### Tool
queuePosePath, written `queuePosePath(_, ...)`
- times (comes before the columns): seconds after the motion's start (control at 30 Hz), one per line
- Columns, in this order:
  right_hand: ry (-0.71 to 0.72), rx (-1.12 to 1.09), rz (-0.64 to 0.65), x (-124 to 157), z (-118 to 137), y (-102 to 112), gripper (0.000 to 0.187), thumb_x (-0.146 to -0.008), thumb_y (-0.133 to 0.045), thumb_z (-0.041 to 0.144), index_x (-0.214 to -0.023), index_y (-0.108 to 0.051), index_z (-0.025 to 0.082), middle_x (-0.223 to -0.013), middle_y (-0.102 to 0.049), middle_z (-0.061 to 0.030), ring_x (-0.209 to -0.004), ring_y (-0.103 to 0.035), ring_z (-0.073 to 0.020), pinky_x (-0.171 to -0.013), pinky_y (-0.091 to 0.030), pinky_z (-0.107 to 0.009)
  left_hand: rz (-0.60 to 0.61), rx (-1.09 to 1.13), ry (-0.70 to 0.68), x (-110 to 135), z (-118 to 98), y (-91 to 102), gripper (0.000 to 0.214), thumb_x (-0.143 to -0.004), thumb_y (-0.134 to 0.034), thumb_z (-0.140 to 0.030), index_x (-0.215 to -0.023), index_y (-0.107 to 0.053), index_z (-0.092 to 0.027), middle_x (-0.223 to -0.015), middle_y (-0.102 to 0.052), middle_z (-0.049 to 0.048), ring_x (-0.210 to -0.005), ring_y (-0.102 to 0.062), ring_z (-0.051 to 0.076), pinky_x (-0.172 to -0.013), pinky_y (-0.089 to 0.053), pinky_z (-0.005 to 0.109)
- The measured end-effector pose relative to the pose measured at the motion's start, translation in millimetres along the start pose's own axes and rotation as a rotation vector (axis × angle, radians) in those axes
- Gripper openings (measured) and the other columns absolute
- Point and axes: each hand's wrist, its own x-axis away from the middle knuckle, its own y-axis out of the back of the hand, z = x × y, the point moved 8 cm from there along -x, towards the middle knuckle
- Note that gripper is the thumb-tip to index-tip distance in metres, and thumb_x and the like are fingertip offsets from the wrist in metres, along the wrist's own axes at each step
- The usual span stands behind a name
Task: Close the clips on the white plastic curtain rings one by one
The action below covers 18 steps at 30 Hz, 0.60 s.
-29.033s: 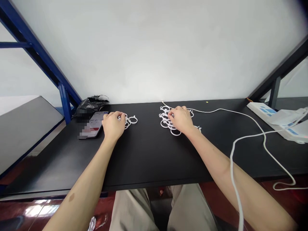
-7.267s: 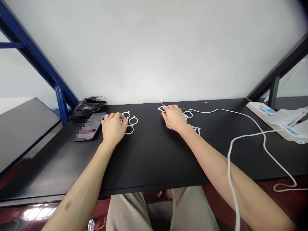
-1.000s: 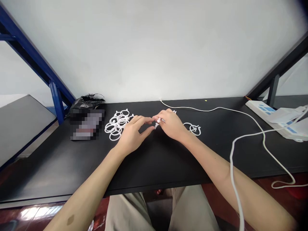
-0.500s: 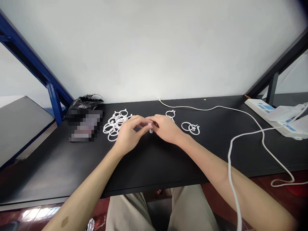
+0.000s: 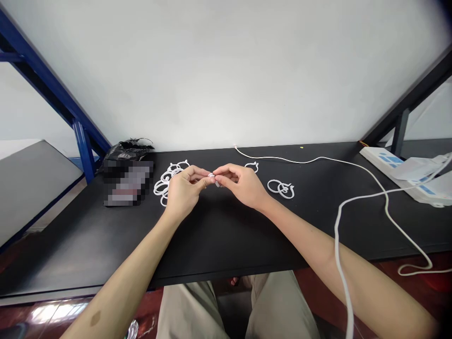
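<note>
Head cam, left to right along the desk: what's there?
Pixelated patch → white plastic ring pile → left hand → right hand → single ring → ring pair → white power strip

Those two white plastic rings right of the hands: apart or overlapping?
Overlapping: the rings cross each other on the black table.

Head-worn view, looking forward and down, black table (image 5: 226, 245) seemingly close

Left hand (image 5: 184, 186) and right hand (image 5: 243, 185) pinched; fingers (image 5: 201, 175) meeting tip to tip
</note>
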Motion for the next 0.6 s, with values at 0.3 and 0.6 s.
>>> queuePosePath(0.3,-0.041,-0.067,-0.048,-1.1,-9.5,3.1,0.024,-0.085,-0.067,0.043,-0.090,-0.070,0.019,-0.079,-0.072,-0.0021,-0.073,-0.068,-0.0146,-0.075,-0.057,-0.030,-0.007,-0.083,-0.057,0.1,-3.9,0.4,0.022,-0.078,-0.072,-0.041,-0.088,-0.078,-0.023,-0.089,-0.076,0.0033,-0.067,-0.062,0.015,-0.064,-0.053,0.029)
queuePosePath(0.6,-0.030,-0.012,-0.059,3.5,-5.2,-2.1,0.022,-0.088,-0.063,0.039,-0.088,-0.070,0.018,-0.079,-0.073,-0.0028,-0.070,-0.069,-0.0142,-0.072,-0.056,-0.028,-0.036,-0.158,-0.049,1.1,0.8,2.6,0.021,-0.079,-0.070,-0.041,-0.082,-0.075,-0.022,-0.085,-0.074,0.0026,-0.065,-0.059,0.015,-0.063,-0.048,0.029)
